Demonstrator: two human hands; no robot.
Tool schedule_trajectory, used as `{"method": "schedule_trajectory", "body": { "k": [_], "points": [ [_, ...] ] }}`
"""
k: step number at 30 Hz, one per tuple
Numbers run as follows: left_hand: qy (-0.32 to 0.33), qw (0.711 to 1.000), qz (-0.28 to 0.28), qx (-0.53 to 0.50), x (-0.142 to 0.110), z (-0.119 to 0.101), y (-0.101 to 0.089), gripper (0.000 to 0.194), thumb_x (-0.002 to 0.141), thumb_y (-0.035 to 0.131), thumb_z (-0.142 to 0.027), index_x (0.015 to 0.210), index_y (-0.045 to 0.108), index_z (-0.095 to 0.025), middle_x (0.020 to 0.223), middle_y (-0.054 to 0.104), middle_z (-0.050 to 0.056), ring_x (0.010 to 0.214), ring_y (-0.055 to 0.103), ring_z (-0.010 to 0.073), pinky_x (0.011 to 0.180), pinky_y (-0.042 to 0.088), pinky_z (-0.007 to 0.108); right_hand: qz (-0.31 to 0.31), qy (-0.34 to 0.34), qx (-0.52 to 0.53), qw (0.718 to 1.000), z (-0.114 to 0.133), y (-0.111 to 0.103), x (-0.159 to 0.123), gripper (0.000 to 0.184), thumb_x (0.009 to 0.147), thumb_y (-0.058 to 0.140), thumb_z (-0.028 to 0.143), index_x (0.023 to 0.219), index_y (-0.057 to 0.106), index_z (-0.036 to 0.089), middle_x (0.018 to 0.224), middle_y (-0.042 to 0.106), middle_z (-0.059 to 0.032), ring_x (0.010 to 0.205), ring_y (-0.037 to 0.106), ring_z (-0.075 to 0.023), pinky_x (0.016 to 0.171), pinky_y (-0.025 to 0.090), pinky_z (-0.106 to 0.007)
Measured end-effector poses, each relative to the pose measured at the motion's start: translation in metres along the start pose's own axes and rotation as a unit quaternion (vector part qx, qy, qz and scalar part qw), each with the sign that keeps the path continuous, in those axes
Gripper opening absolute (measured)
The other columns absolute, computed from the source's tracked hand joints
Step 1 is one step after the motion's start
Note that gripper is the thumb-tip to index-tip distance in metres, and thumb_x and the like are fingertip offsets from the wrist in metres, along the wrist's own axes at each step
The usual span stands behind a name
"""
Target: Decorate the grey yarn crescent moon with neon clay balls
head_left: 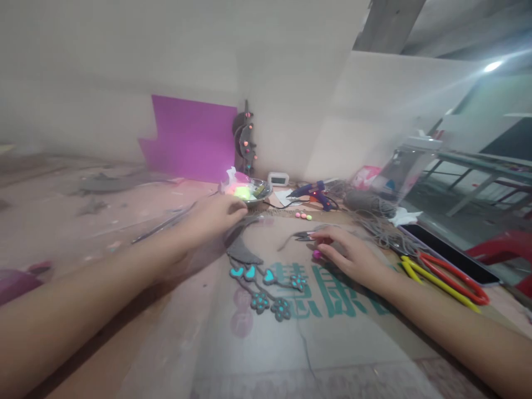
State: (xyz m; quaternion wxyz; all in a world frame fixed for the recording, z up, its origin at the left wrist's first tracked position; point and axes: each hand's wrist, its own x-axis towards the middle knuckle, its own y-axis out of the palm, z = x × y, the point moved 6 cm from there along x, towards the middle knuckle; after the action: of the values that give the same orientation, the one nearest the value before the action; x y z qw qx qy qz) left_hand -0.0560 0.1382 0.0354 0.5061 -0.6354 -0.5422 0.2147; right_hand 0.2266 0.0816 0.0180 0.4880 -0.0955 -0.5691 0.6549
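Note:
My left hand (pixel 218 213) reaches to the near side of a shallow bowl (pixel 268 194) holding bright pink and yellow material. Its thumb shows, but its fingertips are blurred and partly hidden. Over the board, my right hand (pixel 349 254) has thumb and index finger apart, beside small dark snips (pixel 304 236). A magenta ball (pixel 316 254) lies at its thumb tip; I cannot tell whether they touch. Between the hands is a grey crescent (pixel 243 250), with grey hearts and flowers filled with turquoise, such as one flower (pixel 281 308), strung below it.
A purple sheet (pixel 195 138) and a grey beaded ornament (pixel 246 138) stand against the wall. Behind the board are several small beads (pixel 303 216) and a blue glue gun (pixel 313 194). Grey yarn (pixel 366 204), a phone (pixel 451 252) and red-and-yellow-handled scissors (pixel 453 277) lie right.

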Motion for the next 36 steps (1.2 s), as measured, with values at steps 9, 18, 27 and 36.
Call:
{"method": "schedule_trajectory", "body": {
  "k": [9,18,27,36],
  "points": [
    [-0.001,0.995,0.089,0.044,0.001,0.022,0.015,0.05,0.074,0.064,-0.062,0.102,0.073,-0.022,0.092,0.073,0.007,0.082,0.064,0.0234,0.067,0.042,0.029,0.084,-0.049,-0.004,0.995,0.003,0.007,-0.001,0.025,0.093,0.059,0.041,0.107,0.067,0.022,0.103,0.067,-0.01,0.098,0.063,-0.0241,0.086,0.052,-0.039],
    [-0.05,0.986,0.157,-0.016,-0.003,0.024,0.018,0.043,0.078,0.059,-0.059,0.097,0.069,-0.023,0.093,0.074,0.004,0.084,0.067,0.0236,0.067,0.044,0.029,0.023,-0.005,-0.01,1.0,-0.005,0.003,0.001,0.017,0.093,0.058,0.035,0.097,0.066,0.02,0.093,0.072,-0.0081,0.084,0.066,-0.0213,0.076,0.054,-0.035],
    [0.006,0.99,0.142,-0.006,-0.006,0.015,0.028,0.058,0.07,0.068,-0.057,0.115,0.067,-0.02,0.106,0.072,0.008,0.09,0.066,0.025,0.07,0.045,0.029,-0.049,0.089,-0.022,0.995,-0.035,-0.007,0.004,0.022,0.09,0.059,0.036,0.104,0.066,0.02,0.096,0.075,-0.0071,0.087,0.07,-0.0238,0.079,0.055,-0.039],
    [-0.005,0.988,0.155,-0.006,-0.008,0.012,0.034,0.063,0.072,0.068,-0.055,0.124,0.065,-0.02,0.105,0.071,0.008,0.091,0.065,0.0249,0.071,0.045,0.028,-0.061,0.066,-0.06,0.994,-0.037,-0.022,0.03,0.017,0.089,0.058,0.031,0.098,0.068,0.02,0.095,0.074,-0.007,0.087,0.068,-0.023,0.08,0.053,-0.037]
  ]
}}
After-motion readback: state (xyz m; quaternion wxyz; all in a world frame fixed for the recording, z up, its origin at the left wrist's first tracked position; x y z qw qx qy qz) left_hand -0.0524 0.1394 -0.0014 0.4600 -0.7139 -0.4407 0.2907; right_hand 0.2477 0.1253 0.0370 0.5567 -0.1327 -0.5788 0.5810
